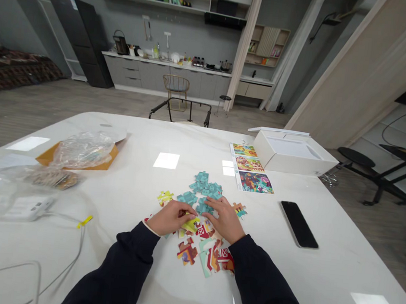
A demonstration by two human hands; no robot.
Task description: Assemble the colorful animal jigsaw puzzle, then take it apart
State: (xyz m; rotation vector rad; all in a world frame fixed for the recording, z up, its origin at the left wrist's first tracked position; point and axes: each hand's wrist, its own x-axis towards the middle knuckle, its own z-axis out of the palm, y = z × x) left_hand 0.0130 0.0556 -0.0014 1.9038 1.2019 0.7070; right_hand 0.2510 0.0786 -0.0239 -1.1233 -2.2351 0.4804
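Note:
Jigsaw puzzle pieces lie in a loose heap in the middle of the white table. My left hand (170,218) is closed in a pinch at a yellow-green puzzle piece (191,225), partly hidden by the fingers. Stretched over the heap from the right, my right hand (227,220) has its fingers apart, the tips touching teal puzzle pieces (202,207). More teal pieces (205,185) are piled just beyond both hands. Nearer me are red and brown pieces (187,252) and pieces with a red barn pattern (211,259). A yellow piece (165,197) sits beyond my left hand.
A picture sheet (256,182) and an open white box (293,154) are at the back right, with a black phone (299,224) nearer. On the left lie plastic bags (85,151), an orange-yellow tray (48,151), a white power strip (30,207) and a cable (78,250).

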